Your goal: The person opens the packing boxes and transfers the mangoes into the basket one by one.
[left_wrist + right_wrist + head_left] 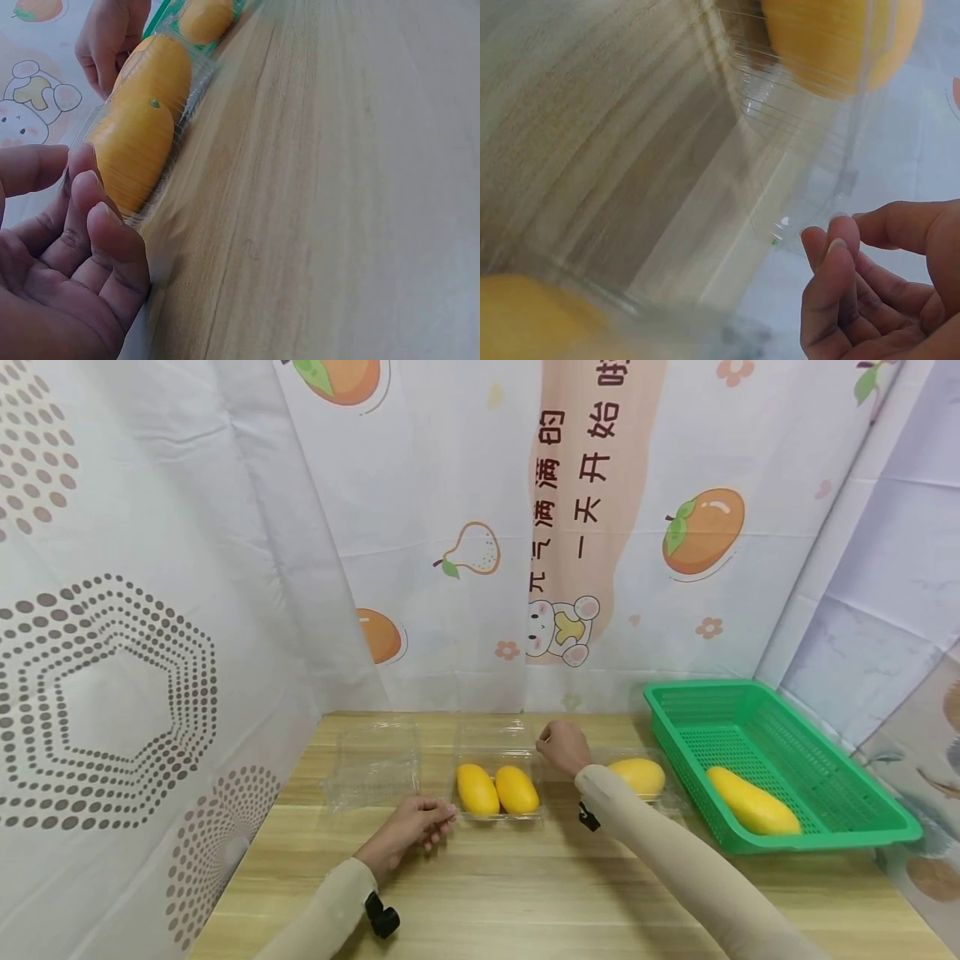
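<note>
In the head view, a clear plastic clamshell box (498, 816) with its lid (492, 733) laid back holds two yellow mangoes (477, 790). My left hand (411, 833) is at the box's left front side, thumb and index finger pinching its thin edge. At the lid's right side, my right hand (564, 746) pinches the clear plastic between thumb and fingertips; the right wrist view shows these fingers (829, 281) at the plastic's edge. In the left wrist view, the mangoes (133, 154) lie just beyond the left fingertips.
Another clear plastic box (375, 768) stands at the left of the wooden table (517, 893). On the right, partly behind my right forearm, a further box holds a mango (639, 777). A green basket (825, 840) beside it contains one mango (752, 803). Curtains stand behind.
</note>
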Tool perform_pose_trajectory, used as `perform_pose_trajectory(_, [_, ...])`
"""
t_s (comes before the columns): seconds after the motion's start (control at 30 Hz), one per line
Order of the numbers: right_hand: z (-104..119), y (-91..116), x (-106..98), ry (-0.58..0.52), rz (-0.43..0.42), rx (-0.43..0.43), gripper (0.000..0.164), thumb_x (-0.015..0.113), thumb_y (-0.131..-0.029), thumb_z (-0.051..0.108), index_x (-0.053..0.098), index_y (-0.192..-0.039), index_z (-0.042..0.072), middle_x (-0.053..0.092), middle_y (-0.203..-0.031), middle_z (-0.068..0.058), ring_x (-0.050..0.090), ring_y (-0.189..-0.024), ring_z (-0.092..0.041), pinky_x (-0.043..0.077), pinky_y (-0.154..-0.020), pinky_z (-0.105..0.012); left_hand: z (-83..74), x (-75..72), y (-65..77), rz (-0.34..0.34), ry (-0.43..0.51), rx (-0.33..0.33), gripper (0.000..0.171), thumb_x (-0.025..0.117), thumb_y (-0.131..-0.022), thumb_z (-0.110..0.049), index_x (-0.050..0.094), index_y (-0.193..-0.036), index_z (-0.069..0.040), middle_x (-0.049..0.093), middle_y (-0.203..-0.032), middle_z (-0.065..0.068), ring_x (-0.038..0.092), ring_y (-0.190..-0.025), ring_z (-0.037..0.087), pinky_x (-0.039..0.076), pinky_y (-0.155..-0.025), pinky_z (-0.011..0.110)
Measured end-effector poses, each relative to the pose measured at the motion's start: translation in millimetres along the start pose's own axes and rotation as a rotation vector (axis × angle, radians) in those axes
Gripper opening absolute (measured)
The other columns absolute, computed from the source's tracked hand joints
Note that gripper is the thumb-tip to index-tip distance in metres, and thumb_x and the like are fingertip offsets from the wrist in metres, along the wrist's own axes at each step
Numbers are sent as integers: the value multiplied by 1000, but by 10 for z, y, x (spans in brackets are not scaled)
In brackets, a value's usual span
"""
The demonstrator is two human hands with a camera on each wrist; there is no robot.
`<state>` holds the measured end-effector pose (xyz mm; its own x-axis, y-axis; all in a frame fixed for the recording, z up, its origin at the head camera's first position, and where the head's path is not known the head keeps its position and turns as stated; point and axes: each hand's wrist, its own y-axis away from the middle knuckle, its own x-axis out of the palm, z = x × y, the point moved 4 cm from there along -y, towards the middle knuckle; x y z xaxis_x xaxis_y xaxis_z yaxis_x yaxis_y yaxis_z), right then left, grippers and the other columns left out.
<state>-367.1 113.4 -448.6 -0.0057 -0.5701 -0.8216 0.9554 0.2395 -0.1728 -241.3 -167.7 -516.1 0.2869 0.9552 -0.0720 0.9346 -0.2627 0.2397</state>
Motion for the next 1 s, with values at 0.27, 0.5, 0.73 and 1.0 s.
perform_pose_trajectory(0.27, [13, 59, -97, -7, 12, -18, 13, 72, -94, 11, 76, -93, -1, 74, -87, -11, 67, -71, -20, 58, -67, -38, 13, -2, 6, 2, 13, -2, 38, 69, -100, -30, 68, -105, 8, 66, -83, 9, 51, -63, 11, 45, -52, 22])
perform_pose_trajectory(0.5, [6, 141, -120, -32, 21, -38, 14, 74, -94, 12, 76, -95, -1, 74, -91, -11, 69, -82, -23, 59, -73, -39, 26, -2, 1, -2, 12, -6, 37, 69, -101, -29, 68, -105, 8, 65, -82, 8, 51, -62, 11, 45, -52, 22])
perform_pose_trajectory(0.73, [-3, 214, -135, -14, 36, -55, 14, 74, -95, 15, 75, -96, 1, 73, -88, -8, 67, -80, -20, 58, -72, -37, 18, -13, 5, 0, 6, -4, 37, 69, -101, -29, 68, -106, 8, 65, -82, 8, 51, -63, 12, 46, -52, 22])
perform_pose_trajectory(1.0, [33, 330, -150, -6, 55, -63, 13, 77, -93, 16, 75, -96, 3, 70, -83, -4, 64, -74, -17, 56, -67, -34, 6, -4, 1, -6, 8, -6, 37, 69, -100, -30, 68, -107, 7, 65, -81, 7, 51, -63, 11, 45, -51, 22])
